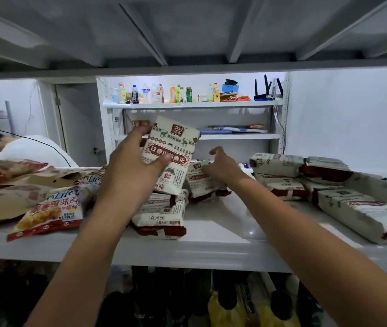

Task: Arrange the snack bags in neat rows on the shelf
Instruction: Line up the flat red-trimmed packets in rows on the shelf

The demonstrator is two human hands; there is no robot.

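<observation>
L hand (131,166) grips a cream snack bag (172,153) w/ red print, lifted clear of the white shelf (223,232), upright & tilted a bit right; thumb across its front, fingers curled behind the top-left corner. R hand (223,168) is down on another cream bag (200,180) at the back of the shelf, fingers spread & loosely bent over it — can't tell if it's actually gripping. Below the lifted bag, a stack of cream bags (161,215) near the front edge. Far right, more cream bags (305,178) lie in uneven rows, one big one (362,211) angled. Left side: an orange-red bag (51,213) overhangs the edge, beside brown bags (3,185).
</observation>
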